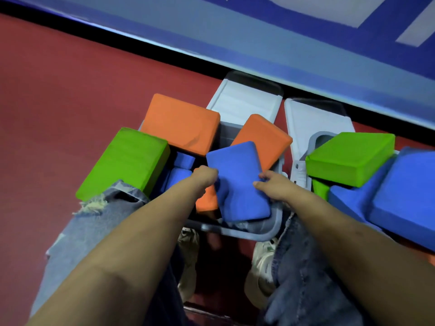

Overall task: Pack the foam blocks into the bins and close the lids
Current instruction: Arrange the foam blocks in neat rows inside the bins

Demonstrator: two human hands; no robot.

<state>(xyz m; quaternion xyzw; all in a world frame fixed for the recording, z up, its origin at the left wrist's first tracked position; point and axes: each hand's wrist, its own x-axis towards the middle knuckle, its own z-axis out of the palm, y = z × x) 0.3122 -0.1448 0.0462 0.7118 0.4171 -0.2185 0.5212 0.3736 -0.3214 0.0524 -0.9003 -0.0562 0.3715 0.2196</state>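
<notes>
1. Left hand (pixel 205 176) and right hand (pixel 273 185) grip opposite edges of a blue foam block (pixel 237 180), fingers curled round it.
2. Block tilted over the near bin (pixel 266 234), above its rim.
3. Orange blocks (pixel 182 123) and a green block (pixel 124 161) crowd that bin; its lid (pixel 244 100) stands open.
4. Right bin (pixel 316 137): green block (pixel 350 156), blue blocks (pixel 404 189) piled high.

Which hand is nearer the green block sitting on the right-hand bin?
Right. The right hand grips the blue block's right edge, just left of that green block; the left hand grips its far edge, farther away.
</notes>
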